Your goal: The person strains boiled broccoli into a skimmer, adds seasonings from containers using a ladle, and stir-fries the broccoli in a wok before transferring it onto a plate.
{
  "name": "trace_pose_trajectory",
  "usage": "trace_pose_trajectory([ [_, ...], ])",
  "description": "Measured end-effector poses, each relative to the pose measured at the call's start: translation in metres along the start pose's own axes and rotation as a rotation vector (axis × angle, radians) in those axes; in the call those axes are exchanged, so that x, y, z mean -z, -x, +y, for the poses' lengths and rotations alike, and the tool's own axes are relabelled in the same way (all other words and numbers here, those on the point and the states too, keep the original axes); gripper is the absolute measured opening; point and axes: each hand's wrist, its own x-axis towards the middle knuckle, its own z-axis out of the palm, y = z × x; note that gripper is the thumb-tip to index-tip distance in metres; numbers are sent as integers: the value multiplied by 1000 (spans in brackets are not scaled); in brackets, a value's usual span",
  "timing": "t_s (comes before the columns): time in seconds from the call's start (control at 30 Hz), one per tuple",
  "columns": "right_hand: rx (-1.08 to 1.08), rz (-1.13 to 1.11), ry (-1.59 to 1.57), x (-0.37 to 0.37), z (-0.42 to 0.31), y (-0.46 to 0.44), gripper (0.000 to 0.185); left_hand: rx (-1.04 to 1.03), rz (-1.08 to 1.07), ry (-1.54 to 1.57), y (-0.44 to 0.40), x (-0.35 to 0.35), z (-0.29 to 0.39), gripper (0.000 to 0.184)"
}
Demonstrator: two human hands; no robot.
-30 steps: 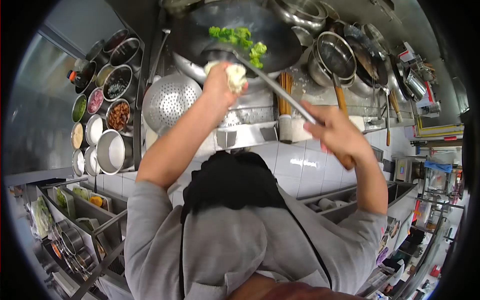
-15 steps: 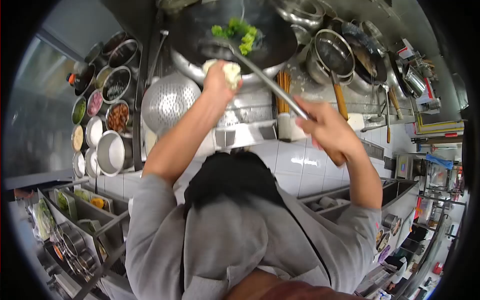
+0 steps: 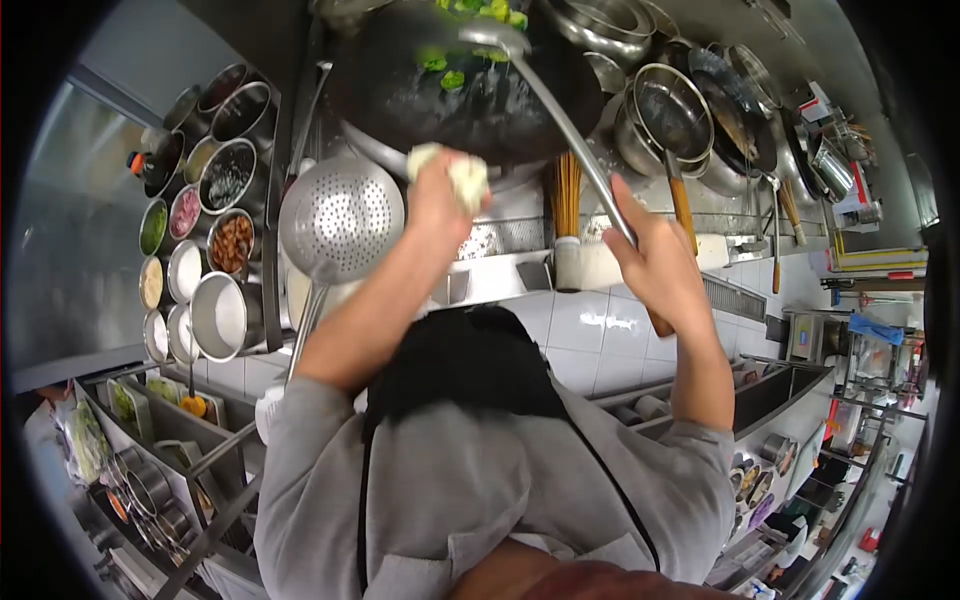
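My left hand (image 3: 438, 208) is closed around a pale folded cloth (image 3: 468, 180) at the near rim of a large dark wok (image 3: 400, 105). Whether a wok handle lies inside the cloth is hidden. In my right hand (image 3: 662, 268) is the wooden grip of a long-handled metal ladle (image 3: 570, 130). Its bowl reaches over the far part of the wok. Bright green vegetable pieces (image 3: 452, 80) lie in the wok, some near its far edge, partly covered by the ladle.
A perforated strainer (image 3: 342, 215) rests left of my left forearm. Beside the wok stands a bamboo brush (image 3: 567, 215). Strainers and pans, including a wooden-handled sieve (image 3: 672, 110), sit at right. Several ingredient containers line the left, among them a white-lined pot (image 3: 220, 312).
The ladle's bowl has moved away from me across the wok, and the greens have shifted and scattered toward the far edge. The wok's near side looks more exposed.
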Motion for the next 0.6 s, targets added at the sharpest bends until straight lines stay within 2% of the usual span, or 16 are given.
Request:
trace_pose_trajectory([
  [0.03,-13,17,1,-2,-9,-9,46,11,8,-6,-20,-6,4,9],
  [0.17,166,64,289,-58,14,-97,53,42,-5,-54,-89,-4,-2,10],
  [0.3,190,9,467,-73,42,-120,56,41,46,-108,-103,-4,-6,11],
  [0.4,-3,-85,495,-59,35,-82,63,70,-66,-139,-91,2,1,14],
  [0.53,5,-94,225,-34,16,-29,57,167,-30,-53,-82,-12,17,17],
  [0.6,17,-117,47,-18,6,-15,53,152,0,-106,-111,-13,12,11],
])
